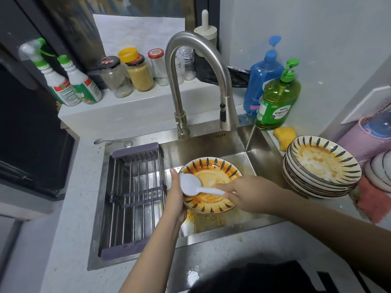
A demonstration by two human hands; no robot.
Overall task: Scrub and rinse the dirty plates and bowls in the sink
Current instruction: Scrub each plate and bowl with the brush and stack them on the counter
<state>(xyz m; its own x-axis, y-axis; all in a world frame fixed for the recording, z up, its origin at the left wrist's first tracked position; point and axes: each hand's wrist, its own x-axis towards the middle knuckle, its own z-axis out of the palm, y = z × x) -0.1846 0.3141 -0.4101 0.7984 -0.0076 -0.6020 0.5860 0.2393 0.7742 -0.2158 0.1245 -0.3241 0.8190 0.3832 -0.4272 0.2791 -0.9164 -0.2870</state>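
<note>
A patterned plate smeared with orange sauce is tilted over the steel sink. My left hand grips its left rim, thumb up along the edge. My right hand holds the handle of a white dish brush, whose head rests on the plate's left side. A stack of several dirty matching plates stands on the counter right of the sink, the top one stained orange. Orange residue lies on the sink floor below the held plate.
A drying rack fills the sink's left half. The curved faucet rises behind, its head turned right. Green and blue soap bottles, a yellow sponge, jars and spray bottles line the back ledge. White bowls stand far right.
</note>
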